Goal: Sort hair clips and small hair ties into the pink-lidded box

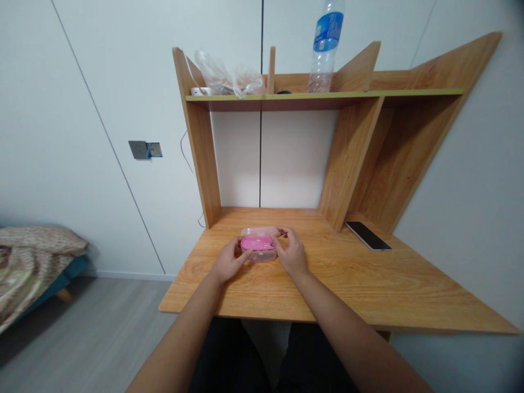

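Note:
A small pink and translucent plastic box (257, 244) lies in the middle of the wooden desk (339, 289), near its back. My left hand (229, 261) grips the box's left end, with the fingertips on the pink top. My right hand (291, 252) holds the right end, its fingers curled over the corner. The two hands hide both ends of the box. Its lower part is clear plastic, and I cannot make out what is inside.
A black smartphone (367, 236) lies at the desk's right side. Wooden hutch panels (347, 164) rise behind the desk. On the shelf (323, 95) stand a plastic water bottle (326, 46) and a crumpled clear bag (229, 75). A bed (30, 267) is at far left.

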Available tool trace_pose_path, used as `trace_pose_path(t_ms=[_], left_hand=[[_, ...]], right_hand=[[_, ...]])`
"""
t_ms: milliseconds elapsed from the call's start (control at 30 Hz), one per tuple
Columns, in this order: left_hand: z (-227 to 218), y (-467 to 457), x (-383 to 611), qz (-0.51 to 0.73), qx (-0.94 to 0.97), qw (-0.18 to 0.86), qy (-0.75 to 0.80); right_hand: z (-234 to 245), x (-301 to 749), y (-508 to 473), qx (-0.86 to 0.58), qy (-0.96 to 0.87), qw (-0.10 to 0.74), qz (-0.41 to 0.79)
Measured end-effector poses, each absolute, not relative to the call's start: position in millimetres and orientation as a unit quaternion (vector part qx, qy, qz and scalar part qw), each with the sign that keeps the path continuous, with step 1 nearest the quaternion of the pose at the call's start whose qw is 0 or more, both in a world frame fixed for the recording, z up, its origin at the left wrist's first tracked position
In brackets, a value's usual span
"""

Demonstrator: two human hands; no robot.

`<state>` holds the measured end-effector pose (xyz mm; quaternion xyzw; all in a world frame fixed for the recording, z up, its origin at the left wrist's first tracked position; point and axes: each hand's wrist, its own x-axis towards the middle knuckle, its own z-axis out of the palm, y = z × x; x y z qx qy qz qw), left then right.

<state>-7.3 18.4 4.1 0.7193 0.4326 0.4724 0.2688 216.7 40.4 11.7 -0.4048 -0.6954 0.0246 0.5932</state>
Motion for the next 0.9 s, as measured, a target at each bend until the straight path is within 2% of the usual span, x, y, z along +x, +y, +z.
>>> trace_pose_path(t_ms=[633,900], left_hand=[[0.4,19.9,-7.9,0.470,0.719,0.281,0.429],[-5.8,27.6,-10.8,0.471,0.715,0.275,0.437]], right_hand=[[4.3,215.6,43.9,-0.379,-0.771,0.504,0.088],[3.8,213.3,45.4,-0.382,-0.775,0.495,0.091]])
